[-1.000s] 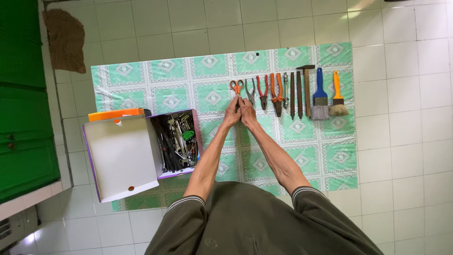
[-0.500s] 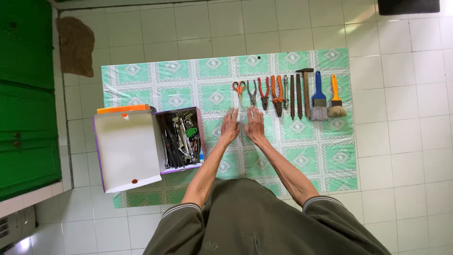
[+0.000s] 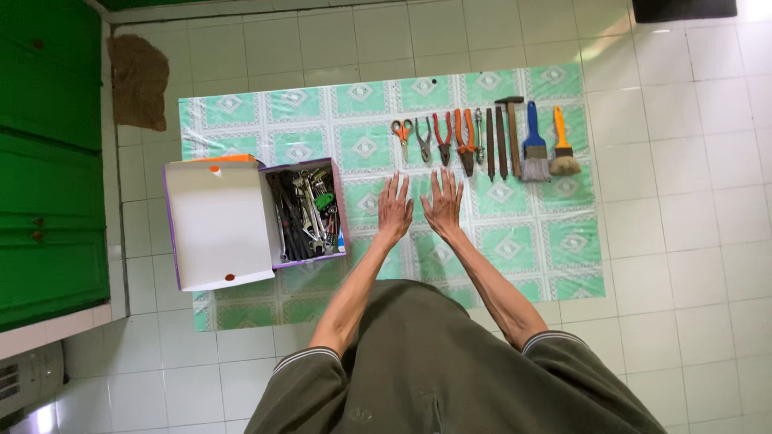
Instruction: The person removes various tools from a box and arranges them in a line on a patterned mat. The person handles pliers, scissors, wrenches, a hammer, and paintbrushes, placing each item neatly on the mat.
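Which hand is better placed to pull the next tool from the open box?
Left, probably. The left hand lies flat on the mat nearer the box of tools; the right hand is farther away, under the row of pliers.

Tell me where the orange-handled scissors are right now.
In the head view, the orange-handled scissors lie on the green mat, leftmost in the tool row, beside the grey pliers, above the left hand.

Green and white mat [image 3: 241, 120] with diamond shapes, white floor tiles [image 3: 683, 241], purple box [image 3: 341, 217] with white lid [image 3: 217, 233], orange scissors [image 3: 402, 130], red pliers [image 3: 442, 133], blue brush [image 3: 534, 141], orange brush [image 3: 562, 137], green cupboard [image 3: 48, 161], brown rag [image 3: 138, 80]
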